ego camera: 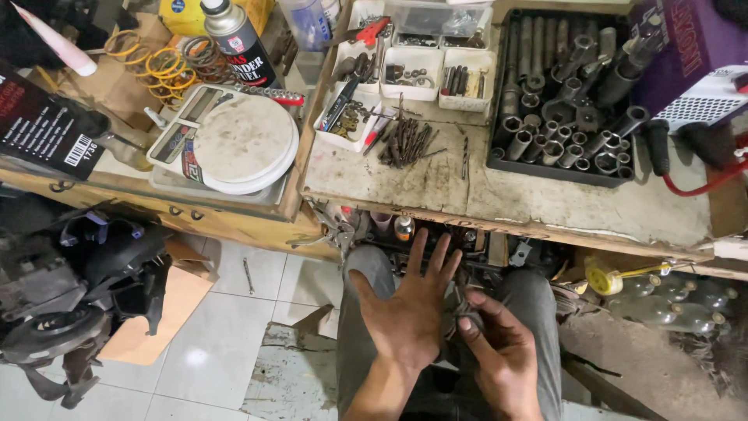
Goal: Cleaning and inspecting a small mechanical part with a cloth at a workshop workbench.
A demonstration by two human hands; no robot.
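The bench (545, 206) runs across the top of your view, its worn top loaded so that everything sits within reach from where you are, low in front of it with your knees under its edge. On its right stands the black socket tray (565, 93), its sockets packed upright, open ends up, where you can likely tell them apart from above. Left of that, on a lower shelf, a white scale (234, 140) lies flat with a dark can (238, 39) behind it and a heap of coloured rings (160, 66) beside that. Small white bins (425, 66) line the back of the bench, keeping small parts sorted, and loose drill bits (405, 140) lie fanned out in front of them. A yellow tape measure (600, 279) hangs just under the bench's edge. Your left hand (409, 308) is held flat over your lap, fingers spread wide and straight, gripping nothing; it seems to serve as a palm-down rest. Your right hand (502, 355) sits just beside it, fingers curled in, with thumb and forefinger pinched on a small dark part (467, 310) that touches the left hand's edge. What the part is, you cannot tell from here; it is too small and dark.
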